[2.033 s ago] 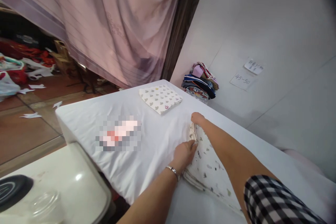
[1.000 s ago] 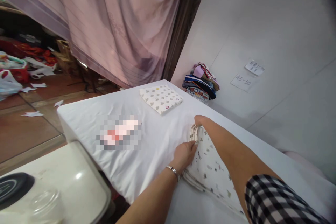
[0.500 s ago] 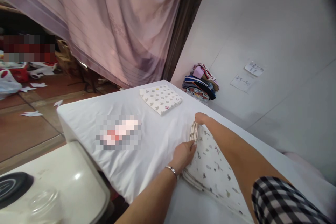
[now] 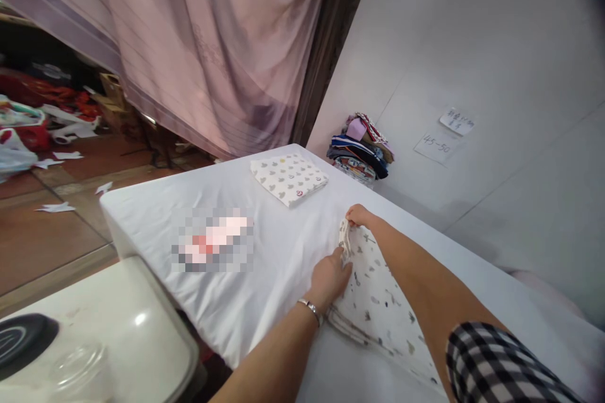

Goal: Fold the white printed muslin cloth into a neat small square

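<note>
A white cloth printed with small leaves and plants lies in several folded layers on the white-covered table. At the cloth's far end my right hand pinches the corner of the layers. Closer to me, my left hand, with a bracelet at the wrist, grips the same end, its thumb and fingers around the edge. The layers between the two hands are raised and bunched. Farther back lies a second folded white cloth with grey prints, touched by neither hand.
A pixelated pinkish thing lies left on the table. A stack of folded fabrics sits by the wall with paper notes. At lower left stands a cream machine top with a clear container. A pink curtain hangs behind.
My right hand has shifted slightly left with the cloth's corner. The left fingers have moved up along the bunched edge, which now turns more of its printed face outward.
</note>
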Demonstrator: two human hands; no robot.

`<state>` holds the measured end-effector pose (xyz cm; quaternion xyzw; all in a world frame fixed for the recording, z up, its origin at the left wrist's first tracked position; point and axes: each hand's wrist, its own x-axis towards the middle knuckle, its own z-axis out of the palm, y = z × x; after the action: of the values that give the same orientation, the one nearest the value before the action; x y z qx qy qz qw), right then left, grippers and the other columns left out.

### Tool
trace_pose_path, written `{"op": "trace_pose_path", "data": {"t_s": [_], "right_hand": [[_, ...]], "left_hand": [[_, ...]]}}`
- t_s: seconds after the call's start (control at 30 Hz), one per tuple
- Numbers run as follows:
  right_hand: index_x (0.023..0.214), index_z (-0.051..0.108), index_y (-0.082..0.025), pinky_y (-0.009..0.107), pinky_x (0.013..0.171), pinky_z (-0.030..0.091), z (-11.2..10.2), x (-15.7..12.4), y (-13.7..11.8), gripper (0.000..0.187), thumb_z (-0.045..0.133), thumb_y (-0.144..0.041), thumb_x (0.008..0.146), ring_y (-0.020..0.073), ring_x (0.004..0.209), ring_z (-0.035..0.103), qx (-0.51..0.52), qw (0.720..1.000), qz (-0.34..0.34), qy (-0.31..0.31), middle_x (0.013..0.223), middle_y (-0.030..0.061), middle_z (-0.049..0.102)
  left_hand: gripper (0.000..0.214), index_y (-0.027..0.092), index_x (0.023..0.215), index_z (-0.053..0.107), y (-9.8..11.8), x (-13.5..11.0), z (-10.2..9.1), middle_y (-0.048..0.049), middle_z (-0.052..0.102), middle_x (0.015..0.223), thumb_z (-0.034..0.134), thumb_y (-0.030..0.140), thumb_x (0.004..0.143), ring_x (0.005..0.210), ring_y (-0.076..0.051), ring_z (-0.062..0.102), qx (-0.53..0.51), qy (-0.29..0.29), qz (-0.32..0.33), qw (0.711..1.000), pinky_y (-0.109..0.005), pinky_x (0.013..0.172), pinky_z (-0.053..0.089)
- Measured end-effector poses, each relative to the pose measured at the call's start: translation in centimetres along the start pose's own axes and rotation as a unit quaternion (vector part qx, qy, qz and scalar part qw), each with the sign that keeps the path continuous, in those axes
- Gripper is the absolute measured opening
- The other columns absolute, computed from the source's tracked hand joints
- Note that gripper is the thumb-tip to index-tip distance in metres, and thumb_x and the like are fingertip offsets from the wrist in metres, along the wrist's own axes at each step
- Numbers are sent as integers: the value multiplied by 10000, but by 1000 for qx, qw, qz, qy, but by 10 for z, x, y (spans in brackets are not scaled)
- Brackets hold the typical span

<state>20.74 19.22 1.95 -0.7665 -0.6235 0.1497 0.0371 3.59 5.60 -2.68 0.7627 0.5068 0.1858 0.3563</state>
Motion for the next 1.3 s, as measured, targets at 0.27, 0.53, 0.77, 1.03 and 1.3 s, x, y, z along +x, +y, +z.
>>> {"op": "trace_pose_path", "data": {"t_s": [0.27,0.53,0.77,1.03,1.3], "right_hand": [[946,633,-134,206,692,478,19,-29,27,209,450,-109,848,121,765,640,89,990,42,105,834,42,681],[1162,587,-182,241,1008,305,55,-65,16,337,418,-172,870,149,1183,457,29,991,-73,112,1270,68,543],[1117,624,-189,226,955,350,37,-59,17,348,372,-205,878,146,1142,503,5,993,-12,116,1244,48,571],[779,702,-123,206,604,428,13,-28,2,396,472,-440,835,164,703,643,-26,997,64,25,718,87,695],[644,668,-93,180,456,426,8,-14,-7,243,567,-252,796,126,484,603,-50,992,89,-75,564,77,668]], "left_hand": [[415,211,1213,446,4,-1,-2,-94,669,983,415,342,821,895,-238,631,11,4,-40,999,-307,705,433],[287,189,1107,447,5,-1,1,-95,670,922,400,280,839,853,-226,635,45,15,-27,999,-302,682,425],[254,182,1069,463,8,-3,-1,-97,664,929,383,271,846,859,-224,629,70,8,-26,997,-308,699,423],[260,183,1025,505,7,-3,-2,-99,661,936,367,298,837,858,-225,622,74,-7,-18,997,-314,699,421],[236,191,991,511,7,-2,-2,-91,669,901,400,308,819,830,-233,634,75,-3,-19,997,-305,645,417]]}}
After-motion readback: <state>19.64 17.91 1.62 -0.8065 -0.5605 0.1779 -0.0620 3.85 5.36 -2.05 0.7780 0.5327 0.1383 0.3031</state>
